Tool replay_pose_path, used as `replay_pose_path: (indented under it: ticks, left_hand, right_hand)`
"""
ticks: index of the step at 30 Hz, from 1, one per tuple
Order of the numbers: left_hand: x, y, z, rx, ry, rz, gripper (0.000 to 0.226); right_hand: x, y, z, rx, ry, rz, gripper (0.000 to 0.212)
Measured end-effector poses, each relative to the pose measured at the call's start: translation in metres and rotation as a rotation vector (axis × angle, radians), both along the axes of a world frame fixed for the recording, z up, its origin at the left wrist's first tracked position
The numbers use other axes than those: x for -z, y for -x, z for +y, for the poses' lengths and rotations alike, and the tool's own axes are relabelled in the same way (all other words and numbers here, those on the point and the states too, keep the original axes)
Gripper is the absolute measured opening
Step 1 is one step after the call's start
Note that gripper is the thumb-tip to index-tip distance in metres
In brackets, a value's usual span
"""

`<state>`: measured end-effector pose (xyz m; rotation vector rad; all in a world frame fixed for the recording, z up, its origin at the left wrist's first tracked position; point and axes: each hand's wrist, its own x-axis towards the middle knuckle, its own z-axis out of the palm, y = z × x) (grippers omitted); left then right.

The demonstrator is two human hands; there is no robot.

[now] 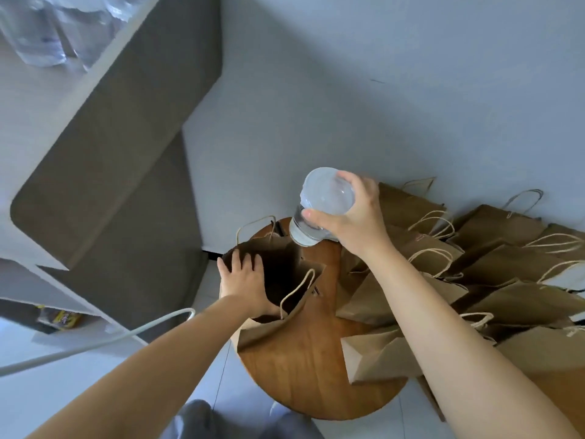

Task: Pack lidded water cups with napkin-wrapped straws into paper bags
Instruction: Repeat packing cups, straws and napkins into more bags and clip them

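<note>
A clear lidded cup of water point(319, 204) hangs in the air above the far edge of a round wooden table point(304, 369). My right hand point(354, 217) grips it from the right, fingers curled round its lid end. Just below and left of the cup stands an open brown paper bag point(285, 315) with twine handles, its mouth dark. My left hand point(243, 280) presses against the bag's left rim, fingers spread over the edge. No straw or napkin shows.
Several more brown paper bags point(493, 280) lie piled on the table's right side and against the wall. A grey and white counter point(104, 137) rises at the left with plastic-wrapped items on top. A white cable point(104, 337) crosses the lower left.
</note>
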<state>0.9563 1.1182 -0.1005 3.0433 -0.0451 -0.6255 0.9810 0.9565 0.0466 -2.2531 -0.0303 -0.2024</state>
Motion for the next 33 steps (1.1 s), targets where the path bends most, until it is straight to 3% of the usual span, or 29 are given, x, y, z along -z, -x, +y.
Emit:
replay_pose_path:
  ticks: [6,11,14,19,24,27,30,33]
  left_hand:
    - [0.0,-0.009,-0.003,0.033,-0.052,0.016,0.143]
    - [-0.008,-0.014,0.011,0.13,-0.087,0.038,0.141]
    - [-0.015,-0.016,0.016,0.162,-0.116,0.064,0.144]
    - [-0.017,-0.016,0.016,0.227,-0.153,0.084,0.141]
    - [-0.017,-0.016,0.019,0.263,-0.164,0.084,0.137]
    - [-0.016,-0.016,0.02,0.299,-0.173,0.068,0.135]
    - [-0.016,-0.015,0.017,0.337,-0.193,0.065,0.123]
    - [-0.01,-0.015,0.016,0.335,-0.187,0.021,0.091]
  right_hand:
    - [0.044,-0.008,0.007,-0.321,0.068,0.189,0.084]
    - [0.075,-0.023,0.003,-0.402,0.129,0.304,0.084]
    - [0.085,-0.027,-0.001,-0.542,0.336,0.276,0.086]
    - [0.109,-0.021,0.007,-0.796,0.914,0.13,0.085]
    - [0.124,-0.021,0.019,-0.841,1.053,0.097,0.064]
    - [0.143,-0.022,0.031,-0.834,1.107,0.22,0.077]
    - [0.163,-0.023,0.044,-0.831,1.177,0.364,0.071]
    - [0.175,-0.031,0.062,-0.884,1.28,0.448,0.073]
